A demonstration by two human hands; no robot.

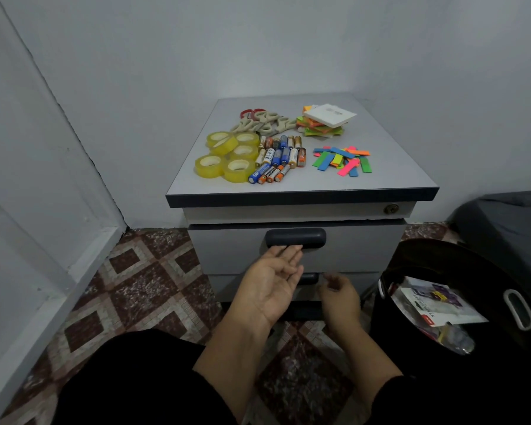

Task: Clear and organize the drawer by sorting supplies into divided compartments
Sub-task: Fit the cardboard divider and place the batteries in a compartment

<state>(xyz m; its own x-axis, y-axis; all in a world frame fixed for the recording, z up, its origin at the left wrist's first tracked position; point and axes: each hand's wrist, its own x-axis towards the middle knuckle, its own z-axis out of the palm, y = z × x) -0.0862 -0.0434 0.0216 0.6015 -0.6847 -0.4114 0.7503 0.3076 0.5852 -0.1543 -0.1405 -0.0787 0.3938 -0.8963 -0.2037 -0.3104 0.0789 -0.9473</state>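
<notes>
A grey cabinet top [390, 167] carries sorted piles: several yellow tape rolls [227, 156], several batteries [278, 157], beige and red scissors [262, 121], a stack of sticky notes [325, 121] and coloured paper strips [342, 161]. The top drawer [227, 250] sticks out slightly below the top. My left hand [270, 283] is palm up, its fingertips reaching under the dark drawer handle [295, 237]. My right hand [339, 297] hangs lower, in front of the second drawer, fingers loosely curled and empty.
A black bin [442, 268] with paper packaging and a white handle stands at the right of the cabinet. A keyhole [391, 209] sits at the cabinet's upper right. White walls close in behind and on the left; patterned tile floor lies at the left.
</notes>
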